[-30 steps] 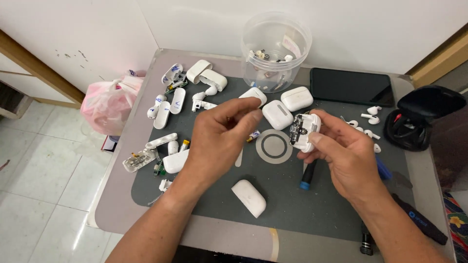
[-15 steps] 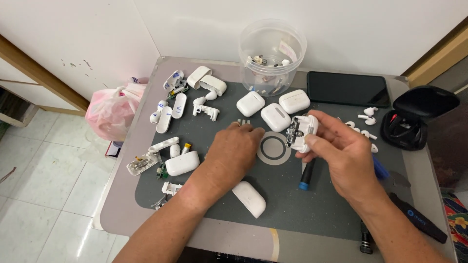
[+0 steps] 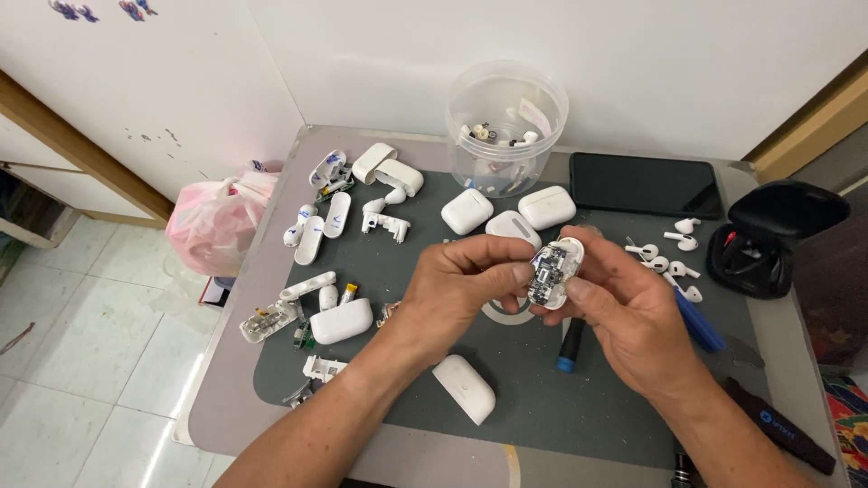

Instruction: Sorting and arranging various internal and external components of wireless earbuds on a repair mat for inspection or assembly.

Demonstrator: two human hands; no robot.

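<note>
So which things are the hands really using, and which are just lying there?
In use:
- left hand
- right hand
- opened white earbud case with circuit board, held between both hands

Just lying about:
- closed white cases
- clear plastic tub
- black phone
- loose earbuds
- pink bag
- blue-tipped tool

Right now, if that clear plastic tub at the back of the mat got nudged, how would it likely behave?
The clear tub looks thin-walled and holds only a few small parts at the bottom, so it is probably light and would slide easily. It stands upright on a flat base, so tipping seems more likely than rolling. With no lid visible, a tip could spill the loose bits.
</note>
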